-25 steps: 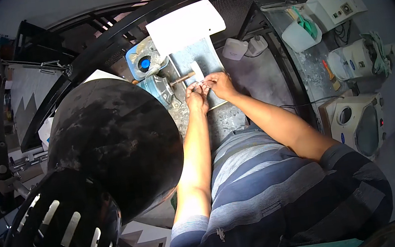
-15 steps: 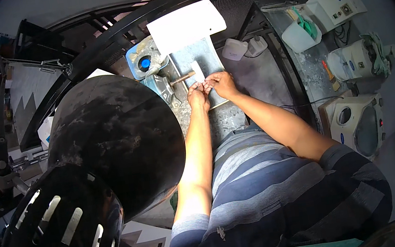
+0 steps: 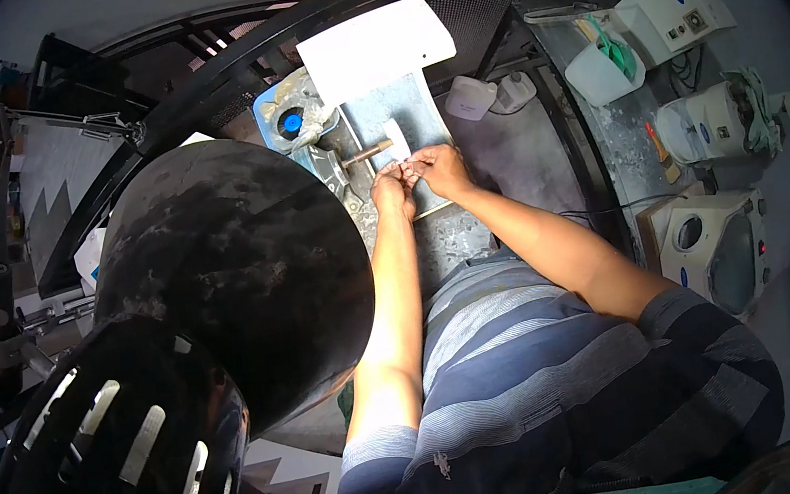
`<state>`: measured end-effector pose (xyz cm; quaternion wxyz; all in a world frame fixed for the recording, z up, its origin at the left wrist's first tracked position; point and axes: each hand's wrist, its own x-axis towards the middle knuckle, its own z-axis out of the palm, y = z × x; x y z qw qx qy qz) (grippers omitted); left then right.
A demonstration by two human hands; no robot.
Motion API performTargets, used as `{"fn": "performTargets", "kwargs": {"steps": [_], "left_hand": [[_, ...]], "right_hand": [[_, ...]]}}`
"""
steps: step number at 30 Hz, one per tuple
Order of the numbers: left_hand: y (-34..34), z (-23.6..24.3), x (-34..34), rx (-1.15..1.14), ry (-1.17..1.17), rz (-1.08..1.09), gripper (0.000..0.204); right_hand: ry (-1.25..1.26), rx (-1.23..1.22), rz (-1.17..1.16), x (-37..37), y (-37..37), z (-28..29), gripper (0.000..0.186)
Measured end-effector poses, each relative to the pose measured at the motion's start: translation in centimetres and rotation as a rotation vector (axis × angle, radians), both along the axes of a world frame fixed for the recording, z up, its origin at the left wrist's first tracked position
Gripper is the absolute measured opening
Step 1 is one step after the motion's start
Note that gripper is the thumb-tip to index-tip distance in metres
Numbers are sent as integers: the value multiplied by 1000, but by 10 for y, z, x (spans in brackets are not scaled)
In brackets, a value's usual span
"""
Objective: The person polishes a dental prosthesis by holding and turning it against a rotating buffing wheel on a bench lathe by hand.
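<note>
Both hands [image 3: 418,178] pinch small white piece against white wheel [image 3: 396,139]; grey tray [image 3: 416,108] edge close.

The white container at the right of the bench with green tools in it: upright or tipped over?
Upright. The white container stands on the bench with its open mouth upward, and green-handled tools stick out of its top.

A grey, dust-spattered counter [image 3: 505,166] carries the things. On it lies a pale rectangular tray [image 3: 417,117], with a white sheet or lid [image 3: 375,48] at its far end. Just left of the tray sits a light-blue tub [image 3: 291,120], its contents hard to make out. To the right stand two small white containers [image 3: 472,98], side by side.
</note>
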<state>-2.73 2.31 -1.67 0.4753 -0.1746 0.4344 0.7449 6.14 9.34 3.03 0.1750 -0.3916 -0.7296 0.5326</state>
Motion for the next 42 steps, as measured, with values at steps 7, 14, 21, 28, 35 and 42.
{"fn": "performTargets", "kwargs": {"steps": [7, 14, 21, 28, 35, 42], "left_hand": [[-1, 6, -9, -64, 29, -3, 7], [-4, 4, -10, -63, 144, -20, 7], [0, 11, 4, -46, 22, 61, 9], [4, -13, 9, 33, -93, 100, 13], [5, -8, 2, -87, -92, 129, 19], [6, 10, -2, -152, -42, 64, 21]], "right_hand": [[-4, -8, 4, -5, -2, -4, 13], [19, -28, -16, -8, -4, -10, 12], [62, -44, -46, 0, 0, -12, 13], [-24, 52, -14, -2, -2, 12, 15], [-73, 25, -13, -3, -10, 29, 17], [33, 39, -29, -4, -8, 4, 11]]}}
